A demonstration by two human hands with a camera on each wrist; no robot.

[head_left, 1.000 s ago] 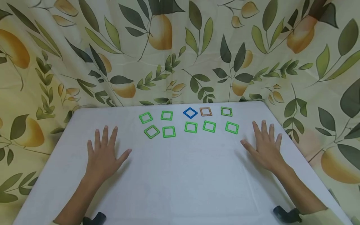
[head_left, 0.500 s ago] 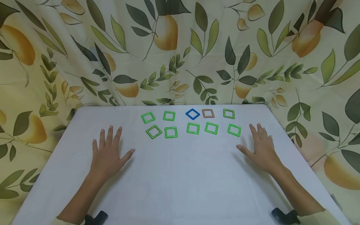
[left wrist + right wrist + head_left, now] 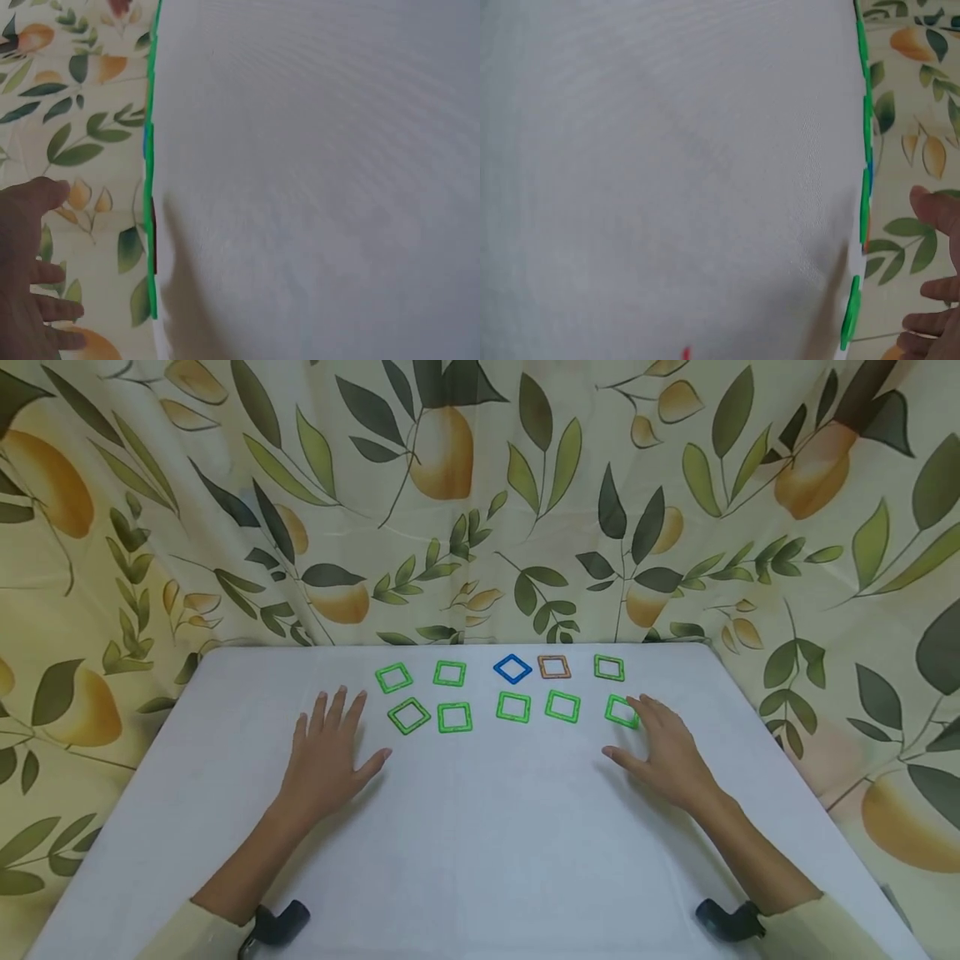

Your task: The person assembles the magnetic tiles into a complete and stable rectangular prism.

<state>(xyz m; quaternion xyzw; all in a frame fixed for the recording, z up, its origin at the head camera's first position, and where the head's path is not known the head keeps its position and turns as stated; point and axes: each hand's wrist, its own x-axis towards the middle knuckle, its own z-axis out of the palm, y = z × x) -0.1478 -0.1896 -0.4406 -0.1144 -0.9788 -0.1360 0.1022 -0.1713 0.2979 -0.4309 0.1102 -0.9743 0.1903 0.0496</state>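
Several small four-sided frames lie in two rows near the far edge of the white table. Most are green, such as the green frame (image 3: 408,716) at the left of the front row. The back row also has a blue frame (image 3: 512,669) and an orange frame (image 3: 554,667). My left hand (image 3: 326,768) hovers with fingers spread, left of the front row, holding nothing. My right hand (image 3: 667,756) is also empty, its fingers extended; its fingertips overlap the rightmost front green frame (image 3: 621,711) and hide part of it.
The table (image 3: 480,843) has a white cover. Behind its far edge hangs a curtain (image 3: 420,560) printed with fruit and leaves. A dark wrist-worn device (image 3: 281,922) is on the left wrist, and another dark device (image 3: 727,920) is on the right.
Both hands have moved inward toward the frames, the left hand to the right and the right hand to the left. The frames lie in the same arrangement.
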